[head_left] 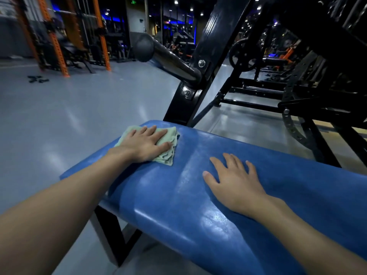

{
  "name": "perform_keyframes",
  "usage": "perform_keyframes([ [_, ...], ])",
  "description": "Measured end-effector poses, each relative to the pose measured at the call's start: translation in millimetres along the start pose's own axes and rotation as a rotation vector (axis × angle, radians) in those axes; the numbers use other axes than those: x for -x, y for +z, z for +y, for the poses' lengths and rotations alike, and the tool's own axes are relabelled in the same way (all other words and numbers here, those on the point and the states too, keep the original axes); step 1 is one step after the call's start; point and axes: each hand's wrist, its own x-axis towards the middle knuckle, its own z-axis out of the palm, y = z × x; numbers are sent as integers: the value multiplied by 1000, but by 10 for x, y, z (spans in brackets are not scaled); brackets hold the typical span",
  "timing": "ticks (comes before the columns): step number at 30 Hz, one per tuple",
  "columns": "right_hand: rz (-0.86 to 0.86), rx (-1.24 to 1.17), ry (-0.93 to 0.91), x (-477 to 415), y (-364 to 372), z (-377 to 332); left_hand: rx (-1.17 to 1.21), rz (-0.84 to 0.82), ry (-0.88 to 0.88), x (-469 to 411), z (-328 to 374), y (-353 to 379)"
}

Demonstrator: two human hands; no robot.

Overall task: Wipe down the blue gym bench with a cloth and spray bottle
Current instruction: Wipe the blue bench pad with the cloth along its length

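The blue gym bench (178, 205) runs across the lower half of the view, its padded top shiny with damp streaks. A crumpled pale green cloth (170, 142) lies on the bench's far left end. My left hand (145, 143) presses flat on that cloth, fingers spread over it. My right hand (234, 179) rests palm down on the bare pad to the right, fingers apart, holding nothing. No spray bottle is in view.
A black slanted machine frame (200, 72) with a padded roller arm (158, 54) rises just behind the bench. More black equipment (309, 96) fills the right. An orange rack (59, 40) stands far left on the grey floor (69, 116).
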Motion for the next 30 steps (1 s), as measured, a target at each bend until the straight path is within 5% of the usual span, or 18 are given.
perform_keyframes([
  [14,-98,73,34,393,-97,315,27,-23,-117,541,-310,-80],
  [24,-28,20,-2,548,-129,427,-84,-67,-38,864,239,-69],
  [30,-116,111,126,1060,-287,1006,-73,-63,53,993,734,-29],
])
